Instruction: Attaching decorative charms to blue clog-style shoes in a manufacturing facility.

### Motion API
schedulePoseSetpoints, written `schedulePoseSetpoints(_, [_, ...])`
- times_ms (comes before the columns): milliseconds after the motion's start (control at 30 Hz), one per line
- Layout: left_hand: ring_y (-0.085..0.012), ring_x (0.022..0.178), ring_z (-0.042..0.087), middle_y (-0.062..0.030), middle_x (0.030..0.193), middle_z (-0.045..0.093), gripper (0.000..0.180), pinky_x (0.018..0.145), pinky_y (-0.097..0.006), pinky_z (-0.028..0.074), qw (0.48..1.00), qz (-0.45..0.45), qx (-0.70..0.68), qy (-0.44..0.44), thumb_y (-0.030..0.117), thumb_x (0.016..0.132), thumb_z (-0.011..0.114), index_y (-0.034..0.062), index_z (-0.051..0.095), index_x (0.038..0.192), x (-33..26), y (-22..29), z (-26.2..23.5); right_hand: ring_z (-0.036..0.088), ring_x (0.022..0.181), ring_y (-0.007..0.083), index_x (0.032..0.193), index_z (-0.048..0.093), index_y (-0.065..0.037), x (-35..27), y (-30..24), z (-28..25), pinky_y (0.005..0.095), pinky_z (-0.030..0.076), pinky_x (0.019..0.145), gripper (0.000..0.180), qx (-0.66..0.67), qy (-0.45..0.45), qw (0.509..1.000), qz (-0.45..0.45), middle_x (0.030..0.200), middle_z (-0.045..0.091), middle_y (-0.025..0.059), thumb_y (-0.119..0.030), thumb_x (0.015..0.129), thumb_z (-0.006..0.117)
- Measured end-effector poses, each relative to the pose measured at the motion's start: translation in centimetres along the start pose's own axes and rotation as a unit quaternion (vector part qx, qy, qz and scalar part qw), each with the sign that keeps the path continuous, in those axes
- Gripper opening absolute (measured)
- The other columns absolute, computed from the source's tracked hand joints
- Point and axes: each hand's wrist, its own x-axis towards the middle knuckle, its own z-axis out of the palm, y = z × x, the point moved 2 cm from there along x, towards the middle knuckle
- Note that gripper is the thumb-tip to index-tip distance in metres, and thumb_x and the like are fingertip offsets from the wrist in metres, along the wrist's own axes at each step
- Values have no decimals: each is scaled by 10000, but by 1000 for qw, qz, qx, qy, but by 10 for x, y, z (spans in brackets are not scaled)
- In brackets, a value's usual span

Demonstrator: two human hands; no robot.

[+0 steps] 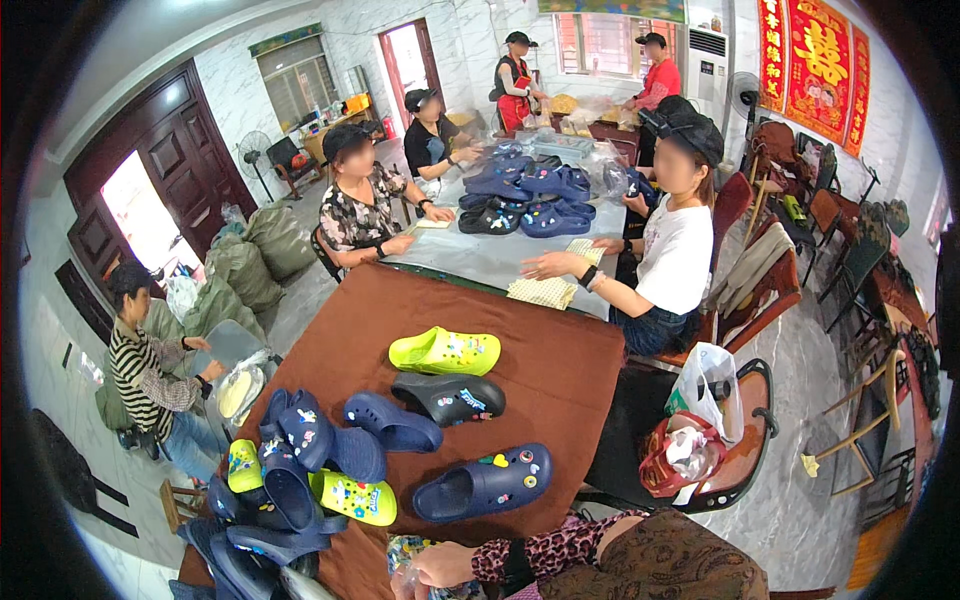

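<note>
At the lower edge, my right hand [445, 566], in a leopard-print sleeve with a black band, is over a clear bag of small colourful pieces [408, 548]. Its fingers are drawn together; what they hold is hidden. My left hand does not show. Just beyond the bag lies a navy clog [484, 483] with charms on its upper. A lime clog [355, 497] rests left of it, against a pile of navy clogs [300, 430]. Farther up the brown cloth are a black clog [448, 398], another lime clog [445, 351] and a navy clog [393, 421].
The brown-covered table [560, 370] meets a grey table [440, 252] bearing stacked clogs [525, 190]. Several people work around it; one handles yellowish sheets [543, 291]. Right of me, a chair [750, 420] holds a red bag [680, 455]. Green sacks [235, 265] stand left.
</note>
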Motion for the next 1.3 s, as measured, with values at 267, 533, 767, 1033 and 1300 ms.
schedulePoseSetpoints(267, [-265, 1094, 486, -139, 1229, 501, 336, 888, -374, 405, 991, 95, 91, -40, 135, 895, 537, 40, 510, 1216, 8, -27, 3, 609, 779, 403, 794, 630, 35, 6, 12, 8, 481, 478, 676, 326, 74, 9, 994, 79, 800, 628, 234, -268, 819, 512])
schedulePoseSetpoints(533, [-269, 1041, 509, -138, 1143, 528, 300, 851, -372, 423, 966, 205, 150, -39, 105, 848, 550, 18, 533, 1135, 19, -20, 18, 604, 715, 401, 724, 606, 39, 5, 1, 4, 470, 462, 641, 291, 89, 11, 996, 26, 725, 612, 237, -222, 796, 501])
schedulePoseSetpoints(767, [-273, 995, 530, -138, 1069, 551, 269, 818, -369, 438, 933, 296, 203, -23, 80, 807, 562, -1, 552, 1063, 30, -3, 33, 578, 604, 195, 697, 571, 36, 5, -13, 11, 346, 450, 578, 324, 308, -13, 951, 4, 619, 576, 147, -237, 846, 479])
schedulePoseSetpoints(1033, [-277, 942, 554, -137, 983, 579, 233, 781, -367, 456, 894, 324, 304, 53, 50, 760, 575, -22, 575, 982, 2, 20, 19, 580, 600, 149, 798, 598, 66, 1, -27, -9, 305, 473, 518, 324, 423, -87, 897, 97, 671, 602, 86, -240, 845, 502])
schedulePoseSetpoints(1300, [-276, 1074, 477, -42, 1144, 557, 313, 899, -429, 325, 927, 101, 359, 31, 277, 790, 571, 138, 592, 1070, 18, -6, 33, 591, 761, 154, 859, 622, 6, -3, -34, -27, 316, 463, 705, 148, 291, -72, 954, 3, 782, 641, 107, -128, 835, 563])
